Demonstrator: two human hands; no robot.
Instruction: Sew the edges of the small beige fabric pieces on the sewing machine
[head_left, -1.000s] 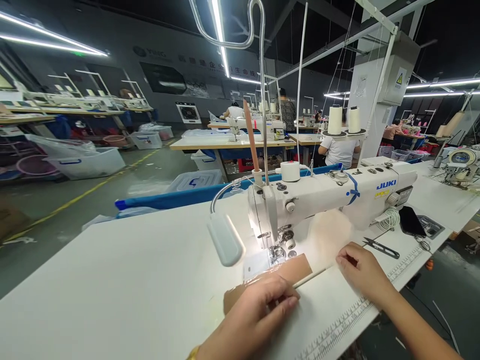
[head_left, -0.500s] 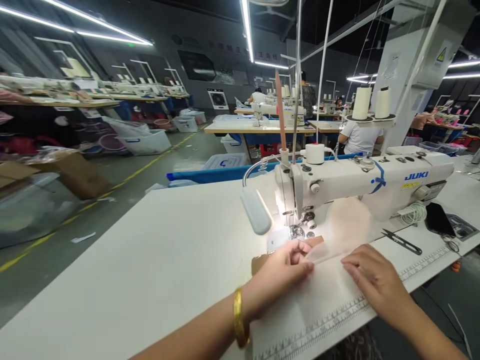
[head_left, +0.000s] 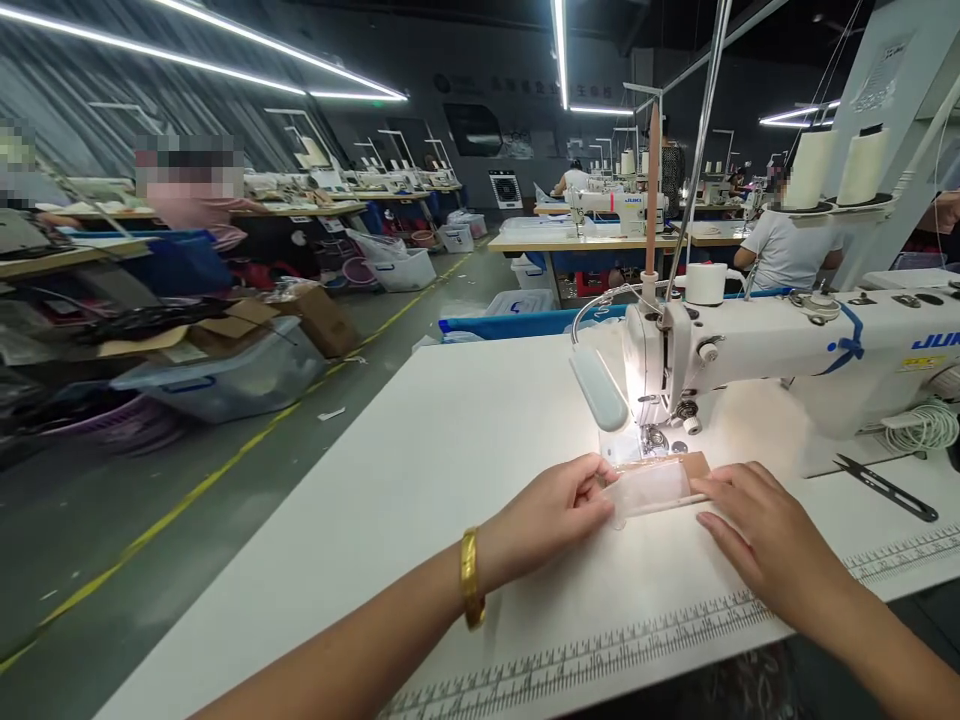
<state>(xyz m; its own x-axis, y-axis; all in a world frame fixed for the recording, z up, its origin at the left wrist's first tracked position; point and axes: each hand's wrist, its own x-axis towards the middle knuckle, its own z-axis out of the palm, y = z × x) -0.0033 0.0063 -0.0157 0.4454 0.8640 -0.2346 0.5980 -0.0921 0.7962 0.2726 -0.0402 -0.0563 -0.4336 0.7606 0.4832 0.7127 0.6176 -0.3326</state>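
Observation:
A small strip of sheer white fabric [head_left: 651,487] lies in front of the sewing machine's needle area [head_left: 651,438], with a brown piece [head_left: 696,464] showing behind its right end. My left hand [head_left: 551,515] is closed, pinching the strip's left end between thumb and fingers. At the opposite end, my right hand [head_left: 772,535] has its fingertips on the fabric, thumb just below the edge. The strip is spread between both hands, close to the presser foot but in front of it. The machine [head_left: 757,335] stands beyond my hands, its lamp [head_left: 598,388] lighting the spot.
Black thread snips [head_left: 889,488] lie right of my right hand. A printed ruler [head_left: 600,655] runs along the front table edge. Coiled white cord [head_left: 921,428] sits by the machine. Plastic bins [head_left: 240,375] and cardboard stand across the aisle; other people work at machines beyond.
The view has swung left, so the machine appears farther right. The sheer fabric now lies flatter over the brown piece, and my right hand's fingers have come onto its right end.

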